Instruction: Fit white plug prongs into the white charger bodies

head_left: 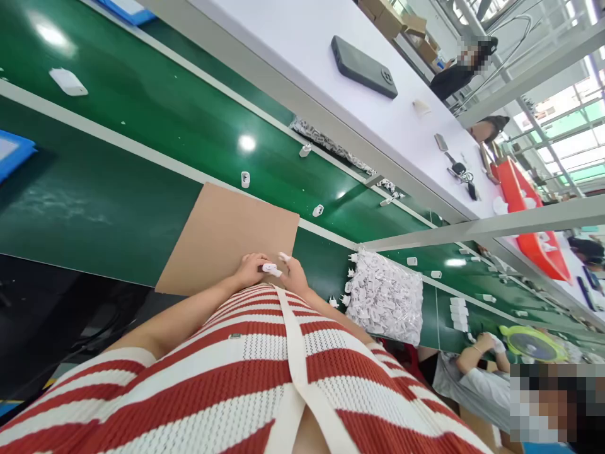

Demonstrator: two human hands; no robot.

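Observation:
My left hand (249, 269) and my right hand (293, 275) meet just in front of my red-and-white striped top, over the near edge of a brown cardboard sheet (227, 236). Both pinch a small white plug part (270, 269) between their fingertips. White finger cots cover some fingertips, and one covered finger of my right hand sticks up. What the underside of the part looks like is hidden.
A clear bag of white plug parts (388, 296) lies right of my hands on the green conveyor belt (142, 120), which carries scattered single plugs. A dark phone (363, 66) and keys (460, 170) lie on the white shelf. A co-worker's hands (489, 343) work further right.

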